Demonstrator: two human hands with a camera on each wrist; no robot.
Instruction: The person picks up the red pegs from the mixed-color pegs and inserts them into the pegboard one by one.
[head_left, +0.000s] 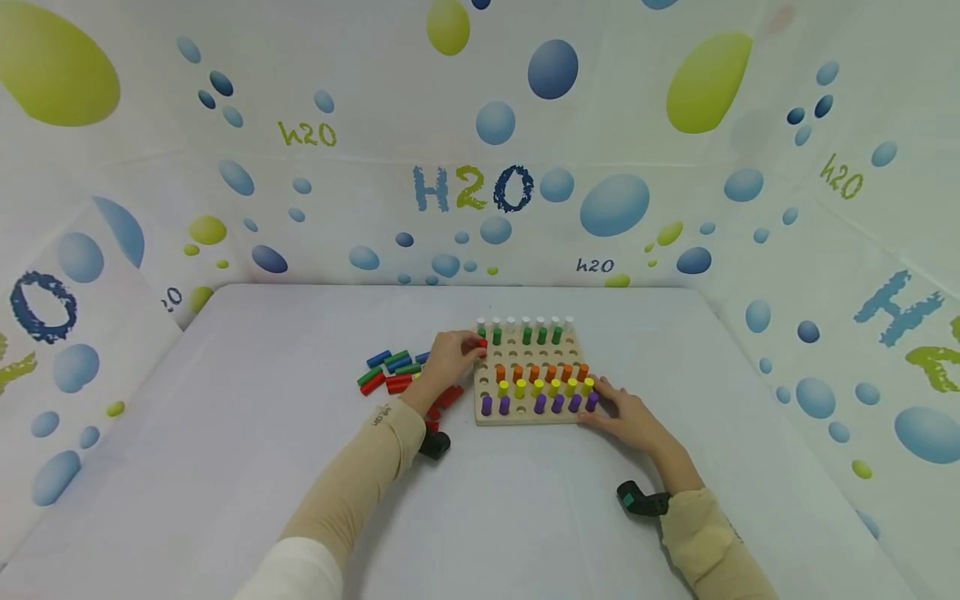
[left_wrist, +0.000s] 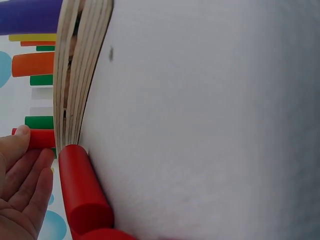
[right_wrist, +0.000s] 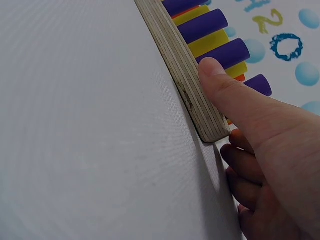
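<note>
From the head, the left hand (head_left: 452,357) pinches a red cylindrical peg (head_left: 482,345) at ten o'clock on a pale, rectangular wooden pegboard (head_left: 525,422); the right hand (head_left: 630,421) grips its four-o'clock corner. Loose coloured cylinders (head_left: 397,383) lie at nine o'clock.

Left wrist: thumb and fingers close on the peg, upright.

Right wrist: thumb against the board's edge, fingers curled beyond.
</note>
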